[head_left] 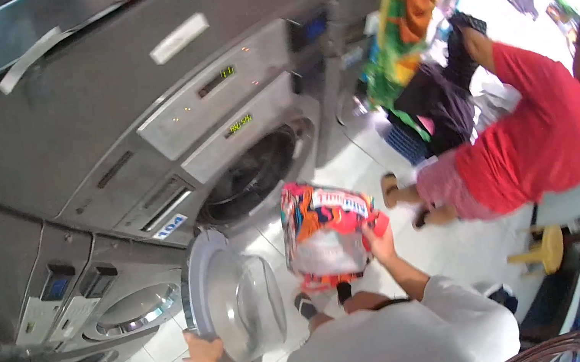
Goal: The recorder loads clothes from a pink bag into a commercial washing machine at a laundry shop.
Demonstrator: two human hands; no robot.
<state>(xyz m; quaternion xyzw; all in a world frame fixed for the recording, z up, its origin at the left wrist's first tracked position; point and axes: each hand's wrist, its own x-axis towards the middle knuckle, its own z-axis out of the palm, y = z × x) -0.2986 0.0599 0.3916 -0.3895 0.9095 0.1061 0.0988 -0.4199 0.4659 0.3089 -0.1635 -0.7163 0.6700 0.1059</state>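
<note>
My right hand [379, 236] grips the red handle of a colourful patterned bag [320, 210]. The bag hangs in front of me, its printed side above a pale, see-through-looking panel. What is inside cannot be made out. On the left, my left hand [203, 349] is closed on the outer rim of a round washing machine door [208, 281], which is swung wide with its clear glass bowl facing right. Beyond the door lies the machine's dark round drum opening [258, 175], with lit displays on the panel [216, 89] above it.
More front-loading machines stand at left, one with a round door [138, 310]. A person in a red shirt [537, 130] bends at right over a pile of dark clothes [442, 96] by a blue basket [403, 141]. A yellow stool [543, 250] stands at lower right.
</note>
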